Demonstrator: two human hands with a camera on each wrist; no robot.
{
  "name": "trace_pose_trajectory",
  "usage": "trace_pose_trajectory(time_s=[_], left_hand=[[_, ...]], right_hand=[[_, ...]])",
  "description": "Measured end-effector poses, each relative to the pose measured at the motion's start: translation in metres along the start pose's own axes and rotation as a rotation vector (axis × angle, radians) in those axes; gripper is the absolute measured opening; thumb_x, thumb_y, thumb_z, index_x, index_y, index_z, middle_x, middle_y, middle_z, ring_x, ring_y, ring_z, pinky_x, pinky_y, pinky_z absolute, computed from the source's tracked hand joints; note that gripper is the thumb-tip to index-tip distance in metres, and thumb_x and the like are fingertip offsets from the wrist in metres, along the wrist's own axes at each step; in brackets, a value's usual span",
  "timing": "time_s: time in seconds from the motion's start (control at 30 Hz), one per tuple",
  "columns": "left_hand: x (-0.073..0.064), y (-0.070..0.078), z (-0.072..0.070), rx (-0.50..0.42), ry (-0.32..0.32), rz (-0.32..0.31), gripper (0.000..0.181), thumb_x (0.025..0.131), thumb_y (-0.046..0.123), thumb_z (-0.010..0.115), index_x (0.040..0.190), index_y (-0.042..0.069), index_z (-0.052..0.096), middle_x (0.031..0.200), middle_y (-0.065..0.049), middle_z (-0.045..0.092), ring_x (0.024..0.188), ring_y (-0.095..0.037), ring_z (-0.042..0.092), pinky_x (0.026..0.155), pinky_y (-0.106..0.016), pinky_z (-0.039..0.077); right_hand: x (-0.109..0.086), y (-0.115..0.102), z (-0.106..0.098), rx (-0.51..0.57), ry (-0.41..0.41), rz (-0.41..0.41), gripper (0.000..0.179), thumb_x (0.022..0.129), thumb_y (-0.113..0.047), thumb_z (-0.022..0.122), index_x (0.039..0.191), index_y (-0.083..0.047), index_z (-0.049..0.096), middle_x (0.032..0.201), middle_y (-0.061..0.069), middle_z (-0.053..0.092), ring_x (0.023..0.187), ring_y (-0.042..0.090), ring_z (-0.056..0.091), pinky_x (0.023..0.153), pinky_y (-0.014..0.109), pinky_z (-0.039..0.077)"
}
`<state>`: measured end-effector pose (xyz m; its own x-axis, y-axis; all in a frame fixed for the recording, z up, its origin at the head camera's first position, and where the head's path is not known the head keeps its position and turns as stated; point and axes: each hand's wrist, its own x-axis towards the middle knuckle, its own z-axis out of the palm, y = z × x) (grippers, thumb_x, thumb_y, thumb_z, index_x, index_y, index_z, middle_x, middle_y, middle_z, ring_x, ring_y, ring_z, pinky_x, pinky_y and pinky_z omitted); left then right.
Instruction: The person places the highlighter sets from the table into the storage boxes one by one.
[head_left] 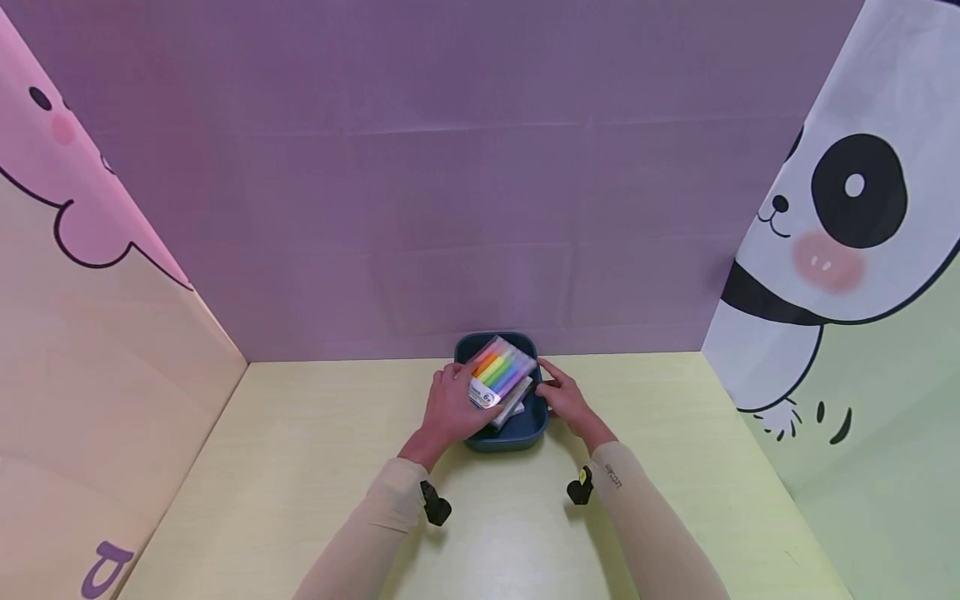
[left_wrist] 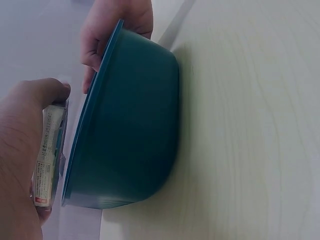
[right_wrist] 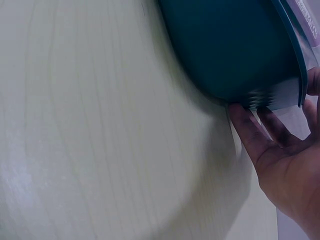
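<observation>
A clear pack of rainbow-coloured markers (head_left: 501,371) is gripped by my left hand (head_left: 452,404), tilted above a dark teal plastic basin (head_left: 506,442). In the left wrist view, the edge of the pack (left_wrist: 49,155) shows a printed label between thumb and fingers. Beneath the pack, inside the basin, lies another flat pale package (head_left: 515,404), partly hidden. My right hand (head_left: 566,398) holds the basin's right side, with the thumb at the rim and fingers (right_wrist: 247,127) against the outer wall in the right wrist view.
The basin stands on a pale wood-grain table (head_left: 315,467), near a purple back wall (head_left: 420,208). Side panels carry a pink cartoon figure (head_left: 97,200) on the left and a panda (head_left: 832,225) on the right.
</observation>
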<state>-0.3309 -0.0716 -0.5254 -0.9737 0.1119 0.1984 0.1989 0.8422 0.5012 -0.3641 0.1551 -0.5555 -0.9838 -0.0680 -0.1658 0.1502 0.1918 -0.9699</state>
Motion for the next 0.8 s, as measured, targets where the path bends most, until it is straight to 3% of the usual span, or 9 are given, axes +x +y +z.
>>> trace_pose_trajectory(time_s=[0.13, 0.23, 0.33, 0.5, 0.8], left_hand=[[-0.002, 0.001, -0.001, -0.023, -0.035, -0.002, 0.097, 0.071, 0.062, 0.074, 0.149, 0.019, 0.036, 0.142, -0.014, 0.039, 0.125, -0.032, 0.036, 0.097, -0.047, 0.044], [-0.005, 0.002, -0.005, -0.045, -0.086, -0.004, 0.105, 0.073, 0.066, 0.069, 0.155, 0.02, 0.022, 0.155, -0.018, 0.022, 0.139, -0.042, 0.02, 0.106, -0.057, 0.031], [-0.006, 0.001, -0.01, -0.061, -0.11, -0.005, 0.102, 0.078, 0.066, 0.064, 0.156, 0.018, 0.018, 0.159, -0.019, 0.011, 0.142, -0.048, 0.007, 0.11, -0.061, 0.019], [-0.008, -0.007, -0.011, -0.027, -0.113, -0.008, 0.093, 0.084, 0.063, 0.059, 0.154, 0.012, 0.025, 0.158, -0.02, 0.015, 0.142, -0.047, 0.009, 0.111, -0.06, 0.015], [-0.012, -0.018, -0.01, -0.007, -0.124, -0.002, 0.088, 0.085, 0.057, 0.062, 0.151, 0.008, 0.029, 0.151, -0.017, 0.035, 0.139, -0.044, 0.023, 0.11, -0.058, 0.022]], right_hand=[[-0.001, -0.001, 0.001, -0.009, 0.003, 0.004, 0.064, 0.089, -0.009, 0.054, 0.149, -0.027, 0.041, 0.124, 0.021, 0.057, 0.097, 0.027, 0.06, 0.071, 0.041, 0.057], [-0.001, -0.002, 0.001, -0.015, 0.007, -0.001, 0.063, 0.089, -0.008, 0.054, 0.148, -0.027, 0.042, 0.124, 0.021, 0.057, 0.098, 0.028, 0.06, 0.07, 0.041, 0.057], [-0.001, -0.002, 0.001, -0.019, 0.01, -0.006, 0.062, 0.09, -0.009, 0.054, 0.148, -0.028, 0.043, 0.124, 0.021, 0.057, 0.098, 0.029, 0.06, 0.069, 0.041, 0.057], [-0.001, -0.003, -0.001, -0.022, -0.012, -0.003, 0.063, 0.09, -0.009, 0.054, 0.149, -0.025, 0.04, 0.128, 0.023, 0.055, 0.102, 0.032, 0.059, 0.071, 0.042, 0.057], [0.0, -0.002, 0.001, -0.056, 0.006, 0.003, 0.062, 0.091, -0.011, 0.053, 0.15, -0.027, 0.039, 0.131, 0.023, 0.053, 0.107, 0.034, 0.057, 0.075, 0.042, 0.056]])
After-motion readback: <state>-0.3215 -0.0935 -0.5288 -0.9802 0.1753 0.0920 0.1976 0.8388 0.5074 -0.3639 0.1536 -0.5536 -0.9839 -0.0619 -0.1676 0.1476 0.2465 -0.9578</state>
